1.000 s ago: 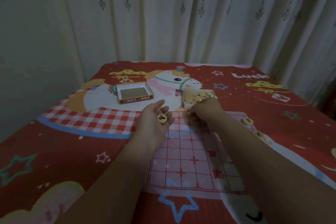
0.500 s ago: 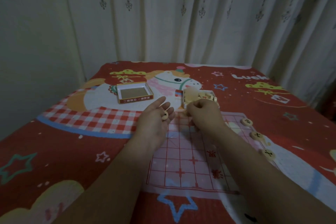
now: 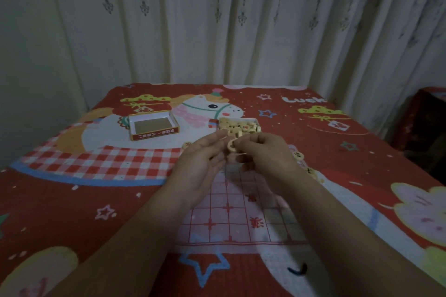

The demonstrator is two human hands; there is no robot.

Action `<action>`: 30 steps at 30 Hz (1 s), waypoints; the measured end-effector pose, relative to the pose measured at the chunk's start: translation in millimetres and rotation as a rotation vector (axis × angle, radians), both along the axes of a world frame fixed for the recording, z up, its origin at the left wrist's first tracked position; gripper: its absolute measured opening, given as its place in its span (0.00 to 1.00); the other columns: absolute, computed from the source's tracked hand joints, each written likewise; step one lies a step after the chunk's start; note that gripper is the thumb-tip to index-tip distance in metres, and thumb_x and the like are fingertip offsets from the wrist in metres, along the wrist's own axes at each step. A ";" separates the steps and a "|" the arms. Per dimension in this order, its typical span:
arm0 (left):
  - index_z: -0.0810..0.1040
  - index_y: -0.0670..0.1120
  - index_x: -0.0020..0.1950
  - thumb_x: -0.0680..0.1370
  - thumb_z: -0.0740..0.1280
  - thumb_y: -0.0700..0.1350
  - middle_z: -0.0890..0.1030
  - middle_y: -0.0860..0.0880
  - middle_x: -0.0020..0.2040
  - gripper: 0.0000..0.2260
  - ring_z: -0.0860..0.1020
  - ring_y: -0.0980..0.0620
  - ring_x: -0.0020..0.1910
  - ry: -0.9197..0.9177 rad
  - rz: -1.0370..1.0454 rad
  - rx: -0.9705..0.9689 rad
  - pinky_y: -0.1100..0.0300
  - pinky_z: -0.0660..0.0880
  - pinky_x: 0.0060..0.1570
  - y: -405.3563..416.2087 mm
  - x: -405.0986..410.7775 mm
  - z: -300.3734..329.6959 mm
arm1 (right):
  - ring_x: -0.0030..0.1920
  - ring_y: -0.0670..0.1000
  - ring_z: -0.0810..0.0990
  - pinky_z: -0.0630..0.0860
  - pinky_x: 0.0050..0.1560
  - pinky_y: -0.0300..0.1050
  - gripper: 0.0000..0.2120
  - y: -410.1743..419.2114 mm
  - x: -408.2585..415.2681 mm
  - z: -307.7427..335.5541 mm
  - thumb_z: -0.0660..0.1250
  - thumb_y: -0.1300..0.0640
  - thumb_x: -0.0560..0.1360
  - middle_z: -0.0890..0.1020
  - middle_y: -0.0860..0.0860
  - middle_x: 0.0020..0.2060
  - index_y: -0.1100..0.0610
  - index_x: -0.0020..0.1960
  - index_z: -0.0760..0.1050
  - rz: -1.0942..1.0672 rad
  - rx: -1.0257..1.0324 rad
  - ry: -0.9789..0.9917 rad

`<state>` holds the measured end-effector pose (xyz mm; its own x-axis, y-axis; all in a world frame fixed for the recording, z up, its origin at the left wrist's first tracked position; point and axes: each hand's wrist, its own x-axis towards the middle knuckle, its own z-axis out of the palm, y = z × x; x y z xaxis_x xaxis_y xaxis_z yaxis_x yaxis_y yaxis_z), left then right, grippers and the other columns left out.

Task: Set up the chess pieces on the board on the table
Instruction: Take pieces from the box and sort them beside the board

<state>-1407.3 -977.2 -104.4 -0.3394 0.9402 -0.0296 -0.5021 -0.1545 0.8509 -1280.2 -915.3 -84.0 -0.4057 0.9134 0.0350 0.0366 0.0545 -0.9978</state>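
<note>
Right hand [image 3: 263, 152] fingers pinch a small wooden xiangqi disc [image 3: 232, 146] at frame centre; left hand [image 3: 205, 164] fingers relaxed, touching it. Light, rigid, smooth; grip its rim.

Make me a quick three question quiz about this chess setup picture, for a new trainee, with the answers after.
1. True or false: the red lid lying left of the piece box is full of pieces.
2. Which hand pinches the round piece? A left hand B right hand
3. Fill in: the hands hover over the ___.

Key: 1 false, it holds none. 2 B. 3 board.
</note>
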 end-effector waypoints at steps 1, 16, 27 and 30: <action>0.78 0.43 0.63 0.81 0.61 0.34 0.84 0.45 0.57 0.13 0.81 0.47 0.60 0.058 -0.006 -0.042 0.53 0.75 0.63 -0.2 1.1 -2.4 | 0.34 0.52 0.80 0.77 0.30 0.43 0.03 6.5 11.8 2.5 0.70 0.64 0.75 0.84 0.57 0.38 0.64 0.45 0.81 -0.040 0.002 0.000; 0.78 0.42 0.61 0.81 0.60 0.34 0.85 0.43 0.54 0.12 0.82 0.46 0.57 0.120 0.029 -0.180 0.52 0.74 0.64 2.9 -0.9 -9.3 | 0.25 0.52 0.75 0.72 0.24 0.41 0.08 70.8 120.2 -6.5 0.72 0.63 0.74 0.77 0.59 0.30 0.69 0.46 0.79 -0.317 -0.163 -0.221; 0.78 0.41 0.60 0.81 0.59 0.34 0.84 0.42 0.55 0.12 0.81 0.46 0.57 0.135 0.036 -0.186 0.52 0.74 0.64 1.6 0.8 -7.2 | 0.21 0.49 0.69 0.69 0.19 0.35 0.07 70.0 119.6 -8.1 0.72 0.62 0.75 0.76 0.57 0.28 0.67 0.43 0.78 -0.319 -0.096 -0.349; 0.78 0.41 0.60 0.81 0.59 0.34 0.84 0.42 0.54 0.12 0.81 0.45 0.57 0.137 0.035 -0.188 0.52 0.74 0.63 0.3 0.4 -7.9 | 0.22 0.49 0.70 0.69 0.19 0.35 0.07 68.7 119.2 -6.9 0.72 0.62 0.75 0.76 0.57 0.28 0.66 0.41 0.78 -0.312 -0.088 -0.362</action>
